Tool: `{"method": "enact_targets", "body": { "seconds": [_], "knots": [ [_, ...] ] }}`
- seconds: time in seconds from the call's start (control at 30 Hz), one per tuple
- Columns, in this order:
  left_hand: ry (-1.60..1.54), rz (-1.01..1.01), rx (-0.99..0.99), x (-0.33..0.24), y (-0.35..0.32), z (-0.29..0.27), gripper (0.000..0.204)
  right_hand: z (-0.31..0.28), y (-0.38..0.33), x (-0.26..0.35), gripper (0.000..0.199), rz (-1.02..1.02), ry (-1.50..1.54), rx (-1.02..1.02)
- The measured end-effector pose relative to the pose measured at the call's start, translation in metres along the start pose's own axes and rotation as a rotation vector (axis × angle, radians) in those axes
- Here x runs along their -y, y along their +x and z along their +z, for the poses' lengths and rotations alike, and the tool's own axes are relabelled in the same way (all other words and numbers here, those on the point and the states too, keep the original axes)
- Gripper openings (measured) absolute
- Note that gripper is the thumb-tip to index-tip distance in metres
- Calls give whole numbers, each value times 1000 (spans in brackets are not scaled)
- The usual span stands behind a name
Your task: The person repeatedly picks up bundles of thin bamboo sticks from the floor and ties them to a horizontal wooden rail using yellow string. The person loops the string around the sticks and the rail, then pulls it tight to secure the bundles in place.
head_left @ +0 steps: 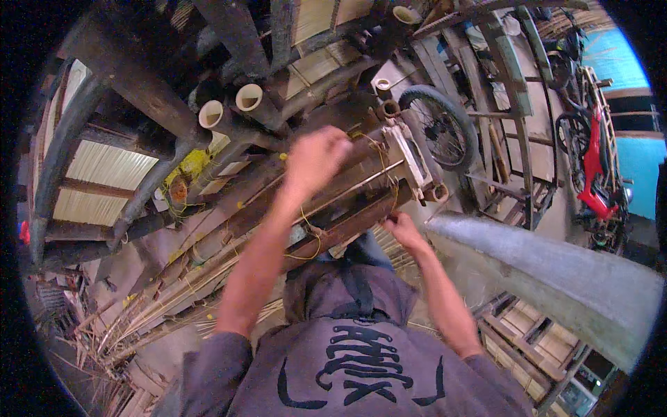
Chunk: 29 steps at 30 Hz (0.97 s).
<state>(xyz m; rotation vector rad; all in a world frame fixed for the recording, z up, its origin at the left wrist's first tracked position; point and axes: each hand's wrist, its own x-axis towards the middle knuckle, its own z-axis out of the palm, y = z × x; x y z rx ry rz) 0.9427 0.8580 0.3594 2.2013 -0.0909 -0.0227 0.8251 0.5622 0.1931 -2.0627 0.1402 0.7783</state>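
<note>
A long frame of brown rails (354,224) lies in front of me, with a pale, rough wooden block (410,156) across its right end. Yellow string (321,244) is looped around the rails in several places. My left hand (318,158) is raised over the far rail, its fingers curled and blurred; yellow string shows just beyond them. Close to the near rail's right end, my right hand (408,235) is closed in a pinch beside a strand of string. What either hand holds is too small to make out. A thin pale rod (365,182) runs lengthwise between the rails.
Left of the frame lie many thin split strips (149,306). Yellow string is bundled (189,170) on a dark post. A spoked wheel (441,128) stands beyond the frame's right end. A grey slab (549,271) extends to the right, with a red motorcycle (594,170) behind it.
</note>
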Motion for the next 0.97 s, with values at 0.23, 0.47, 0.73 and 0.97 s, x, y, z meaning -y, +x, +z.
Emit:
{"method": "enact_targets", "body": {
  "seconds": [0.23, 0.47, 0.73, 0.97],
  "knots": [
    [303, -228, -111, -52, -50, 73, 19, -128, -40, 359, 11, -1109, -922, 306],
    [306, -121, -243, -34, -44, 98, 16, -79, 73, 373, 32, -715, -987, 367],
    [344, -143, -155, -33, -51, 97, 11, -83, -16, 239, 14, -818, 1, 572],
    [-556, -378, -147, -73, 20, 34, 35, -29, -25, 144, 22, -705, -592, 587]
  ]
}}
